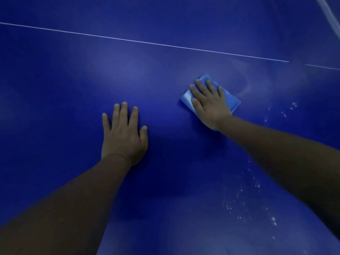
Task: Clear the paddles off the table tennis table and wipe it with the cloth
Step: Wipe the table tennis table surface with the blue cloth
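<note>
The blue table tennis table [55, 89] fills the view. A folded light-blue cloth [232, 101] lies flat on it right of centre. My right hand [209, 103] presses down on the cloth with straight, spread fingers. My left hand [123, 133] rests flat on the bare table surface to the left of the cloth, fingers straight. No paddle is in view.
A thin white line [147, 42] crosses the table from upper left to right. Small water droplets [257, 186] speckle the surface on the right, below my right arm. A faint wet smear [244, 85] curves just right of the cloth.
</note>
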The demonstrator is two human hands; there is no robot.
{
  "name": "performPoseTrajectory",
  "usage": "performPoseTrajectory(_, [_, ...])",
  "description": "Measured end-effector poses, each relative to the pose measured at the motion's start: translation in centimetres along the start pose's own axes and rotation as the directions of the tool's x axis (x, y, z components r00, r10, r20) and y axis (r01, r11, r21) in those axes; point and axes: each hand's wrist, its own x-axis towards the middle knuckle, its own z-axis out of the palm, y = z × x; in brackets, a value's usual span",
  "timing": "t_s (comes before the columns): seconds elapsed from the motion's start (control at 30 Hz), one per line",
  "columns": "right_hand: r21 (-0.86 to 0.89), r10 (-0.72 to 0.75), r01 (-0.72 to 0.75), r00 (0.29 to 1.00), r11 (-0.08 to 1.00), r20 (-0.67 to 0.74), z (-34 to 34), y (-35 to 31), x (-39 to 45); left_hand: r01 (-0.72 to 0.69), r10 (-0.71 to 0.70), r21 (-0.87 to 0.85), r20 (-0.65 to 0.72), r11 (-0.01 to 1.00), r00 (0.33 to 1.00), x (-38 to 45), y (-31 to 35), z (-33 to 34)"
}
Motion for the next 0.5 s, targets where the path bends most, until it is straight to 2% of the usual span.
performPoseTrajectory(0.03, [-0.033, 0.003, -0.004, 1.0, 0.999, -0.028, 0.2, -0.7, -0.8, 0.001, -0.001, 0.016, 0.009, 1.0, 1.0, -0.1, 0.0, 0.0])
performPoseTrajectory(0.1, [-0.103, -0.155, 0.148, 0.986, 0.984, -0.061, 1.6, -2.8, -4.7, 0.003, -0.003, 0.006, 0.015, 1.0, 1.0, -0.3, 0.0, -0.2])
performPoseTrajectory(0.2, [-0.056, -0.497, 0.495, 0.868, 0.867, -0.017, 3.4, -4.6, -10.4, 0.0, 0.0, -0.014, 0.017, 1.0, 1.0, 0.0, 0.2, -0.3])
performPoseTrajectory(0.27, [-0.098, -0.583, 0.586, 0.81, 0.804, 0.057, 2.3, -3.2, -7.1, -0.007, 0.007, -0.025, 0.004, 1.0, 1.0, 0.0, 0.2, -0.2])
performPoseTrajectory(0.3, [-0.157, -0.559, 0.558, 0.828, 0.815, 0.045, 1.6, -2.2, -4.1, -0.01, 0.01, -0.03, -0.006, 0.999, 1.0, 0.0, 0.3, -0.1])
performPoseTrajectory(0.33, [-0.175, -0.463, 0.459, 0.886, 0.871, 0.019, 0.8, -1.2, -0.5, -0.01, 0.009, -0.029, -0.011, 1.0, 1.0, 0.1, 0.3, -0.1])
performPoseTrajectory(0.37, [-0.171, -0.3, 0.298, 0.954, 0.939, 0.014, -0.3, -0.2, 3.0, -0.008, 0.008, -0.027, -0.01, 1.0, 1.0, 0.0, 0.3, -0.1])
performPoseTrajectory(0.4, [-0.149, -0.129, 0.125, 0.991, 0.981, -0.016, -1.5, 1.2, 6.0, -0.005, 0.005, -0.028, -0.01, 1.0, 1.0, 0.0, 0.4, -0.1])
performPoseTrajectory(0.47, [-0.025, 0.139, -0.141, 0.989, 0.99, -0.053, -2.8, 3.1, 8.9, -0.005, 0.004, -0.028, -0.009, 1.0, 1.0, 0.1, 0.5, -0.2])
performPoseTrajectory(0.5, [-0.001, 0.201, -0.201, 0.978, 0.98, -0.065, -2.6, 2.5, 8.7, -0.006, 0.005, -0.025, -0.005, 1.0, 1.0, 0.1, 0.6, -0.3])
